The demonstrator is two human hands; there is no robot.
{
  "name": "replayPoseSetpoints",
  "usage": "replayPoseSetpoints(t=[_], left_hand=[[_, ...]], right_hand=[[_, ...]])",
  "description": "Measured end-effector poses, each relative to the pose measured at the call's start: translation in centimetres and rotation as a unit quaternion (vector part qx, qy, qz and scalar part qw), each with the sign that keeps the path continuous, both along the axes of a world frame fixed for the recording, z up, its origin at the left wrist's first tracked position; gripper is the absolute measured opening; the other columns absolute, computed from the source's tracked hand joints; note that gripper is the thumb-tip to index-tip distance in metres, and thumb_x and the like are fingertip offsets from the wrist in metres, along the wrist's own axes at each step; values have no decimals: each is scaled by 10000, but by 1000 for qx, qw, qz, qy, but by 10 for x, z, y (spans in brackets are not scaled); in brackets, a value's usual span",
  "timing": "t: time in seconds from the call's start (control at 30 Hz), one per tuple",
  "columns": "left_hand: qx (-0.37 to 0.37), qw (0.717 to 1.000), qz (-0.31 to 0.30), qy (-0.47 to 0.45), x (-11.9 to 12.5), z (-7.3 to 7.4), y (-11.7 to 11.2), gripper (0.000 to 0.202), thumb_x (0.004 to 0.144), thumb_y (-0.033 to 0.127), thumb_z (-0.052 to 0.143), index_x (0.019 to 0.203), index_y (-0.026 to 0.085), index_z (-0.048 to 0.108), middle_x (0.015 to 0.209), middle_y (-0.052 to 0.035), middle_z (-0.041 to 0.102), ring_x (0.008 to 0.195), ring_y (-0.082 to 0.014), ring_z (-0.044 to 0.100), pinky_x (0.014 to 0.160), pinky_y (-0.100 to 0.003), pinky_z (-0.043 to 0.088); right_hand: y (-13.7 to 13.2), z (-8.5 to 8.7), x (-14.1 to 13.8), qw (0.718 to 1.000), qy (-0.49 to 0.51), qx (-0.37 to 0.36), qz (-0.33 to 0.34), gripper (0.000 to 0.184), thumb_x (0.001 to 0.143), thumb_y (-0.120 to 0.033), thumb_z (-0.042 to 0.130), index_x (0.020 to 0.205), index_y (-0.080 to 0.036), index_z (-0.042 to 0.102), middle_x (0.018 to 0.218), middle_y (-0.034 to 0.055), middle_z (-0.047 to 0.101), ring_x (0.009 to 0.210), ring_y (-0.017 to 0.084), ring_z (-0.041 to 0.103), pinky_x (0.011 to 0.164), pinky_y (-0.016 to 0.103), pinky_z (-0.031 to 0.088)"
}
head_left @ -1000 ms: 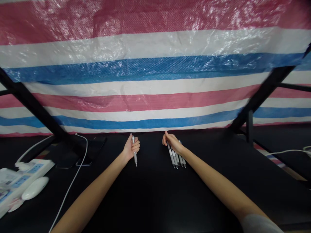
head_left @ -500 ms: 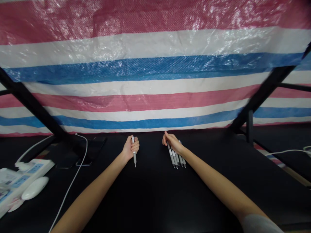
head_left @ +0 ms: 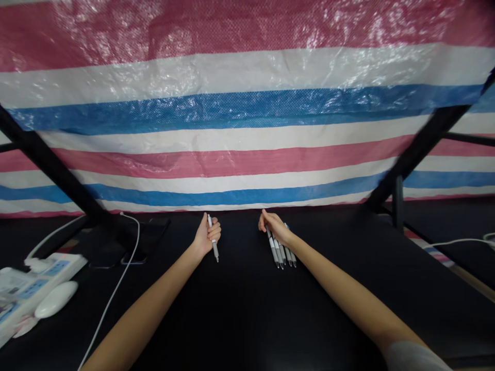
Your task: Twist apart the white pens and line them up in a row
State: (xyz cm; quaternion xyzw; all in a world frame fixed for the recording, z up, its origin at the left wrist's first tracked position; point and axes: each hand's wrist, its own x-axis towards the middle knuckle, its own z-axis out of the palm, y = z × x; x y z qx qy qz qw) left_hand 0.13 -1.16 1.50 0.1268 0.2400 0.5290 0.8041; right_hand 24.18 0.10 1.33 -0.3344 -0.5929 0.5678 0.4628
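My left hand is closed around a white and grey click pen. The pen slants, its clicker end up by the thumb and its tip pointing down toward me over the black tabletop. Over on the right, my right hand hangs above several similar pens, which lie side by side with their tips toward me. Its fingers are curled in and its thumb points away from me. The hand covers the pens' upper ends, and whatever its fingers hold, if anything, is hidden.
At the left stand a white power strip with plugs and a white mouse-like object. A white cable runs along the table. Dark flat devices lie behind it. Black metal legs flank a striped plastic sheet.
My left thumb has lifted off the pen's clicker end, and the pen has tilted slightly, its tip rising a little to the right. My right hand and the other pens are unmoved.
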Motion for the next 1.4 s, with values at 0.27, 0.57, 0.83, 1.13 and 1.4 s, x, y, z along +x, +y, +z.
replayPoseSetpoints(t=[0.27,0.57,0.83,1.13,1.4], left_hand=[[9,1000,-3,-7,3,9,-4,431,941,385,283,601,155,417,430,69,258,305,-32,268,293,-124,214],[13,1000,-2,1,0,7,-2,308,878,292,385,603,158,427,423,92,191,279,-30,208,264,-121,130],[0,1000,10,12,-1,8,-2,287,862,236,343,591,163,402,435,95,153,272,-34,186,268,-134,101],[-21,1000,12,-7,0,6,-1,375,928,332,292,610,161,392,443,94,176,277,-28,209,267,-132,119],[-17,1000,5,4,0,7,-1,335,901,262,298,588,170,375,440,95,145,274,-34,170,263,-135,105]], right_hand=[[1,-2,1,1000,14,1,7,491,861,-543,422,537,-185,513,434,-20,446,530,125,462,619,266,369],[1,-1,0,1000,19,-2,6,489,850,-552,437,535,-186,513,434,-20,449,520,124,456,610,266,368],[0,-1,1,1000,21,2,11,494,856,-540,437,527,-181,515,428,-22,453,516,117,459,608,255,362],[1,0,0,1000,25,-4,13,485,862,-522,440,527,-180,519,428,-22,452,515,117,457,609,255,362],[0,1,1,1000,29,-3,11,484,855,-532,448,531,-179,523,429,-22,453,518,120,460,612,259,358]])
